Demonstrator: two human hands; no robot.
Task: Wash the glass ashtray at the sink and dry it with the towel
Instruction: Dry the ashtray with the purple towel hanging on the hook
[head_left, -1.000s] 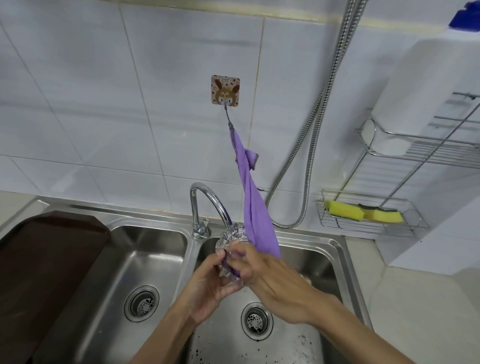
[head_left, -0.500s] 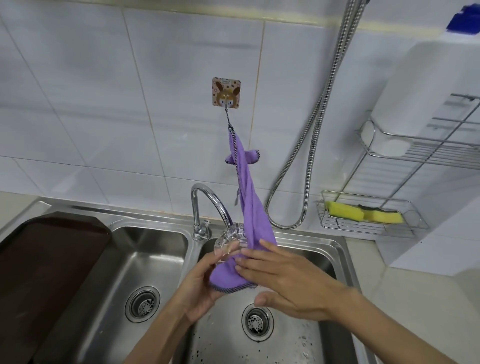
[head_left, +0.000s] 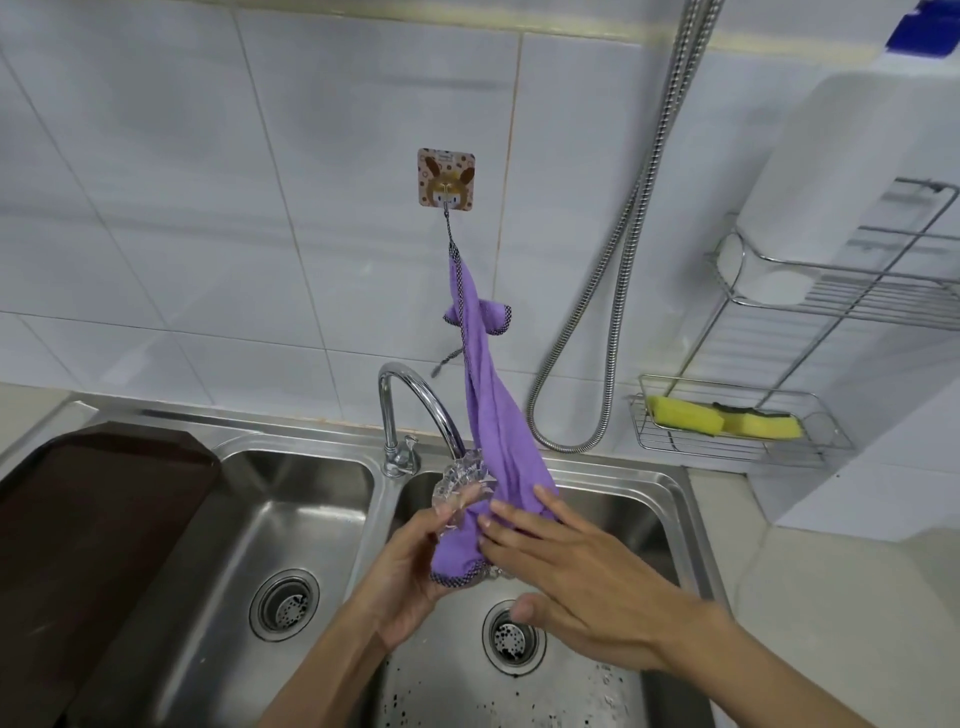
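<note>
Head view: towel (head_left: 494, 441) covers ashtray (head_left: 459, 481) above sink (head_left: 631, 512).

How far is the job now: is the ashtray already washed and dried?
Washing looks done: no water runs from the tap. Drying is in hand: the left hand holds the glass ashtray while the right hand presses the purple towel onto it. Left: finishing the wipe.

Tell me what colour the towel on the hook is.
The towel is purple with dark checked edging; head view.

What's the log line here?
phase: drying | left hand: holds glass ashtray | right hand: presses purple towel onto it | towel: hung from wall hook
</note>
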